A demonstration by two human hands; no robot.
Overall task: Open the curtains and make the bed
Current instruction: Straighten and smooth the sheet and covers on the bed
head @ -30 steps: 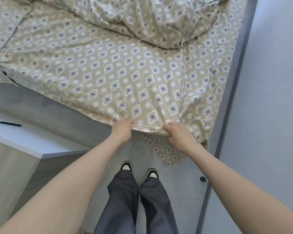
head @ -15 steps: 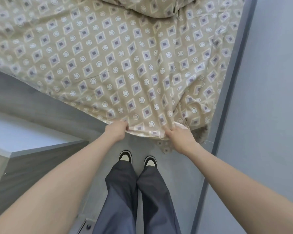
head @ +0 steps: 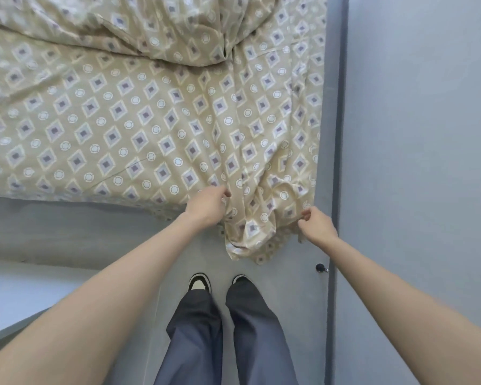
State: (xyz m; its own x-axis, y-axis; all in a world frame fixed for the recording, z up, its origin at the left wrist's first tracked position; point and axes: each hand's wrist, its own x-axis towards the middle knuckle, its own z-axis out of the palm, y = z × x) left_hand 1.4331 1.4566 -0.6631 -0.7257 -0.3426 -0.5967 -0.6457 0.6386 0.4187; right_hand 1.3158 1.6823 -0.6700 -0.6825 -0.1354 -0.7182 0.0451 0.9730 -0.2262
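1. Both hands are closed on the patterned sheet (head: 156,129): a fold is gripped by the left hand (head: 207,205), the edge is pinched by the right hand (head: 315,225).
2. Between them a bunched corner is draped over the bed's foot.
3. Beyond, a crumpled duvet (head: 150,26) is heaped.
4. Grey wall (head: 428,134) is seen at right.
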